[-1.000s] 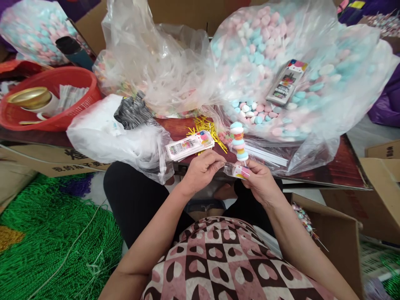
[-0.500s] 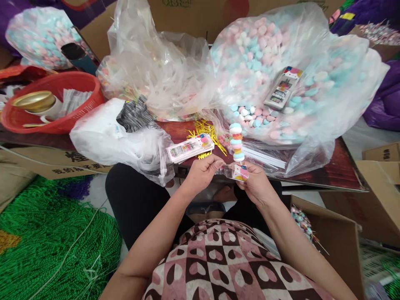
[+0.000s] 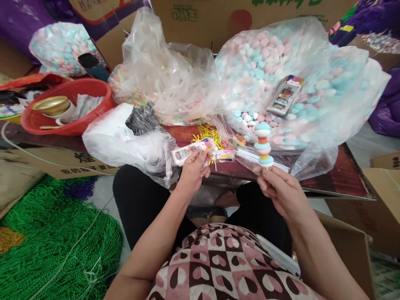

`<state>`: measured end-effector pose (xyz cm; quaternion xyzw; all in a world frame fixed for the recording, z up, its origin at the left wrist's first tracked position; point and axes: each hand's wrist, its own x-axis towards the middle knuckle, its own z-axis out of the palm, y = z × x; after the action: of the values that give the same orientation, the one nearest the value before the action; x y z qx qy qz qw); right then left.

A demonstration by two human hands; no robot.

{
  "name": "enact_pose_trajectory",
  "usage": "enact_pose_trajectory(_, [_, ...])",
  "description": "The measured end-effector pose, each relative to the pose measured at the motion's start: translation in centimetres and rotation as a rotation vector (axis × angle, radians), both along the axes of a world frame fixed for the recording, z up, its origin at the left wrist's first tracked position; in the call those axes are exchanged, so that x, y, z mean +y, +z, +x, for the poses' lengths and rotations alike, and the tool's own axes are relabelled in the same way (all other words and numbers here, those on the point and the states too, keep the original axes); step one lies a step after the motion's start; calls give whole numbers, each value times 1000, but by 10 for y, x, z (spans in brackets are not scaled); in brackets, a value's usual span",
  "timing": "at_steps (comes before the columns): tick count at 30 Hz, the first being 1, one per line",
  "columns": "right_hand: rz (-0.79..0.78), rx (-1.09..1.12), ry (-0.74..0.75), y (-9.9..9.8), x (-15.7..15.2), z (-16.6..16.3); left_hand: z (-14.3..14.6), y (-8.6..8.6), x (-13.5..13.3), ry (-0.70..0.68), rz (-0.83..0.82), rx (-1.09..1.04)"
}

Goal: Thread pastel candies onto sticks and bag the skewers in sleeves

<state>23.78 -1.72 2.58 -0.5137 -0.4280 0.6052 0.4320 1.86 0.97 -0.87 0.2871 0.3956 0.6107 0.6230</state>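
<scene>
My right hand [image 3: 278, 185] pinches the lower end of a marshmallow skewer [image 3: 263, 143], which stands upright with pale blue, white, orange and yellow sweets stacked on it. My left hand [image 3: 195, 168] is closed on a small clear plastic bag [image 3: 224, 156] with a colourful printed end that sticks out to the right. Just behind that hand lies a stack of printed bags [image 3: 184, 154]. Yellow twist ties [image 3: 208, 132] are scattered past the stack. White sticks [image 3: 246, 157] lie on the table between the two hands, partly under plastic.
Big clear sacks of marshmallows [image 3: 262, 54] fill the back right, with a printed packet [image 3: 286, 96] on top. A red basket [image 3: 101, 110] holding a gold bowl stands at the left. A cardboard box [image 3: 346, 246] is low on the right, green strands [image 3: 62, 241] low on the left.
My hands have moved apart. The right hand went right with the skewer; the printed bag, earlier between both hands, is now in the left hand alone. The view has shifted slightly.
</scene>
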Motion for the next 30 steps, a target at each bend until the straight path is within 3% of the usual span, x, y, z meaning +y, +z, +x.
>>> enact_pose_trajectory(6, [-45, -164, 143, 0, -21, 25, 0, -2, -1, -44, -17, -114])
enact_pose_trajectory(9, [8, -305, 243, 1, -24, 31, 0, -2, -1, -65, -14, -109])
enact_pose_trajectory(19, [184, -701, 481, 17, -18, 45, -2, -1, 0, -113, 2, 102])
enact_pose_trajectory(25, [341, -799, 412, 12, -14, 52, -15, -3, 1, -169, 71, 432])
enact_pose_trajectory(30, [359, -773, 365, 1, -14, 53, -21, 6, -1, -209, 136, 635])
